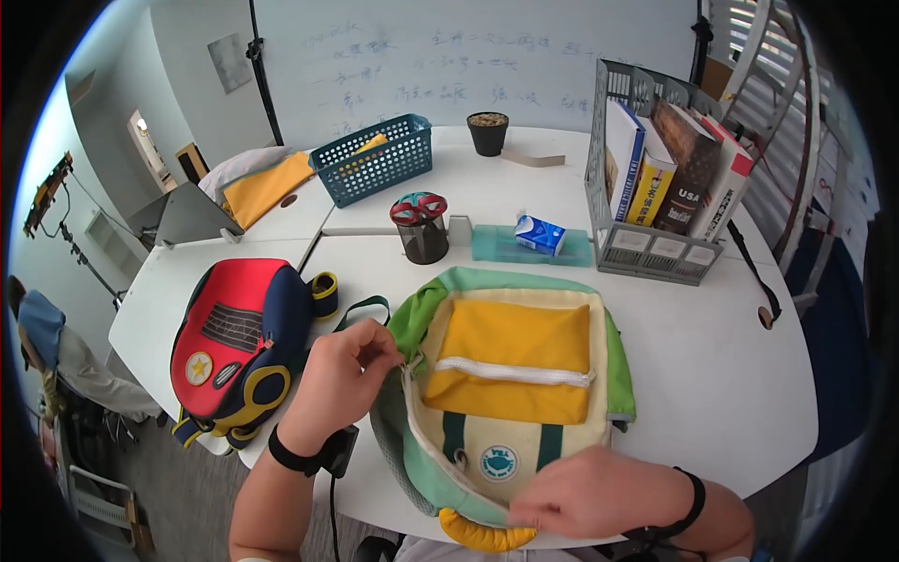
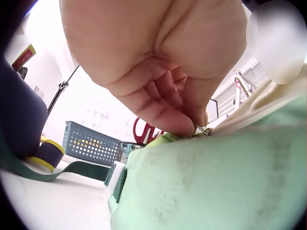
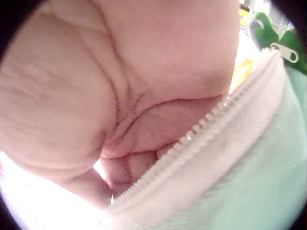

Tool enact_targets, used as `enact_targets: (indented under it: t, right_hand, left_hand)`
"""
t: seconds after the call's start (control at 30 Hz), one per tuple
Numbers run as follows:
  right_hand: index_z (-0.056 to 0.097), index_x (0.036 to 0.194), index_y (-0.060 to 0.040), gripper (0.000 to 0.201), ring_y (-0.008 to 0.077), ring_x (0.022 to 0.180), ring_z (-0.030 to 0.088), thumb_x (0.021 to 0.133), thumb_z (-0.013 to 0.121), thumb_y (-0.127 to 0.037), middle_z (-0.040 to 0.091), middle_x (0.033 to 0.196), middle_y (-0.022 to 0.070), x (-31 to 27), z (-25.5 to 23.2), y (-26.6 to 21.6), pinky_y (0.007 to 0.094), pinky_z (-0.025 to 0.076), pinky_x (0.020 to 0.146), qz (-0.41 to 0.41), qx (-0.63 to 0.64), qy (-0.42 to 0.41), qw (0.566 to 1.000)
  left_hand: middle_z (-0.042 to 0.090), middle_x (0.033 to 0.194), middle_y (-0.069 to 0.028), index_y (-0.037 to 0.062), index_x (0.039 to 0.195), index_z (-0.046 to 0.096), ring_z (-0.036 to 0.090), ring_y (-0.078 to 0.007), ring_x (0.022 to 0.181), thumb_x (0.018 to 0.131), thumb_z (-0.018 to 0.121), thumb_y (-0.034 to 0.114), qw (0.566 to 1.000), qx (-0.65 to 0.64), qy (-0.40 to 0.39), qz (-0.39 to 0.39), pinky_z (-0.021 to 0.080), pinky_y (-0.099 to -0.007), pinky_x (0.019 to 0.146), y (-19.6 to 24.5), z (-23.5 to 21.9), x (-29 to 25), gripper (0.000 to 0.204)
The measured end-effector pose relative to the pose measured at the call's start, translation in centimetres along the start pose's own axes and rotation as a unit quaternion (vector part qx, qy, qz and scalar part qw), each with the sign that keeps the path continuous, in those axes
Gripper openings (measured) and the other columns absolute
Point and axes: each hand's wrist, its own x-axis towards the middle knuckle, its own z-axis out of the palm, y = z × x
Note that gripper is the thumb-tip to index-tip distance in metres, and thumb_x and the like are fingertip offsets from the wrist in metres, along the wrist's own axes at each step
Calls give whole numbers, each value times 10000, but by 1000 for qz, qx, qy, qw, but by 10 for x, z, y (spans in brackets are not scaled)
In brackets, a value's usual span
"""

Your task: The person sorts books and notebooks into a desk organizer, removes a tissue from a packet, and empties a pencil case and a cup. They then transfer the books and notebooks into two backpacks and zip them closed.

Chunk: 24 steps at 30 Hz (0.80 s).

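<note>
A mint, cream and yellow backpack (image 1: 506, 440) lies on the table with its yellow front pocket facing up. At its left side my left hand (image 1: 342, 375) pinches a small zipper pull (image 2: 205, 130) between thumb and fingertips. The zipper edge runs away from it along the mint side panel (image 2: 201, 177). My right hand (image 1: 599, 492) is at the bottom of the bag, its fingers curled at the open zipper's edge and gripping the fabric. White zipper teeth (image 3: 206, 122) cross in front of those fingers and partly hide them. Beside the right hand is a yellow padded piece (image 1: 482, 532).
A red and navy backpack (image 1: 239, 337) lies to the left. Behind are a pen cup (image 1: 423, 242) with scissors, a teal case (image 1: 487, 245) with a blue carton (image 1: 540, 234), a blue basket (image 1: 375, 164), a potted plant (image 1: 488, 139) and a grey book rack (image 1: 655, 253).
</note>
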Motion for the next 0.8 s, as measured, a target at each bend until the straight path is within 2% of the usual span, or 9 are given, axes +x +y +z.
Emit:
enact_targets:
  t: [0.07,0.27,0.4,0.5,0.6,0.67,0.7,0.77,0.8]
  right_hand:
    - [731,1077,-110,208,260,836,695,978,744,-292,689,888,65,3,-5,-1,386,558,726,64,-75,71,993]
    - [685,1186,-103,477,246,960,638,864,827,-425,635,1008,46,0,9,11,340,495,815,49,-275,22,960]
    - [693,1133,-104,403,227,939,649,867,820,-379,639,954,28,6,17,8,319,485,819,56,-339,21,939]
    - [704,1072,-107,319,214,893,670,887,803,-347,646,897,8,2,18,16,335,508,791,36,-306,-47,950]
    - [716,1025,-103,203,217,788,688,920,786,-263,660,851,3,0,-3,13,330,529,706,-8,-203,18,979]
    - [678,952,-68,125,270,718,696,946,731,-182,670,849,82,-3,-34,-12,394,535,615,58,-153,216,963]
    - [674,948,-58,89,240,675,675,951,725,-130,662,840,76,-2,-49,-17,364,514,589,60,-128,284,948]
    - [666,947,-40,53,171,617,621,947,720,-42,634,818,58,7,-72,-20,310,471,558,42,-93,402,910]
    - [664,950,-33,64,132,603,588,938,720,-6,614,805,46,13,-80,-21,286,449,553,24,-83,455,886]
  left_hand:
    - [733,794,-97,-15,941,677,707,-156,686,913,739,-20,1000,7,3,-6,556,-298,663,2,1,-1,68]
    - [734,793,-103,-15,940,683,716,-171,696,890,770,-25,999,11,3,32,562,-301,678,9,-5,-4,101]
    - [741,826,-108,-10,950,688,724,-212,729,881,781,-22,999,25,3,45,571,-329,696,15,-8,-5,117]
    - [748,865,-104,3,950,701,723,-257,767,848,796,-34,993,70,21,89,572,-358,696,14,-6,-8,144]
    - [751,883,-80,32,909,724,722,-266,794,778,809,-49,973,109,100,176,568,-369,693,35,-6,-11,176]
    - [750,879,-69,49,893,733,722,-253,785,750,810,-48,966,69,90,231,564,-356,678,55,-15,-22,190]
    - [749,876,-57,65,878,742,722,-240,776,722,812,-47,955,32,83,283,559,-344,663,63,-19,-28,204]
    - [711,737,-39,75,824,781,687,-228,624,664,866,50,916,-50,-52,395,545,-312,573,79,-20,-25,183]
    - [737,826,-69,73,929,789,717,-258,715,667,894,87,914,-37,-135,380,576,-338,638,82,-14,-25,282]
